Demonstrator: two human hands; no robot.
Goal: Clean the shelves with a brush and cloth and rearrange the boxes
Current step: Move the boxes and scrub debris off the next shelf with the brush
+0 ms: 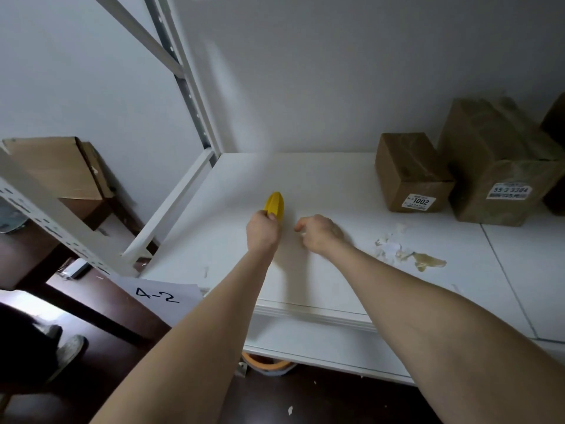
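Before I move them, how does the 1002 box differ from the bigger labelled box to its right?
The 1002 box is smaller and lower; the bigger box is taller and deeper. The 1002 box shows plain cardboard; the bigger box looks wrapped in glossy tape or film. Both are brown, stand on the white shelf and carry a white front label.

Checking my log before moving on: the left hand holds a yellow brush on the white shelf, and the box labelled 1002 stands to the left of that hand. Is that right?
Not quite. The left hand holds the yellow brush on the white shelf, but the head view shows the box labelled 1002 to the right of that hand.
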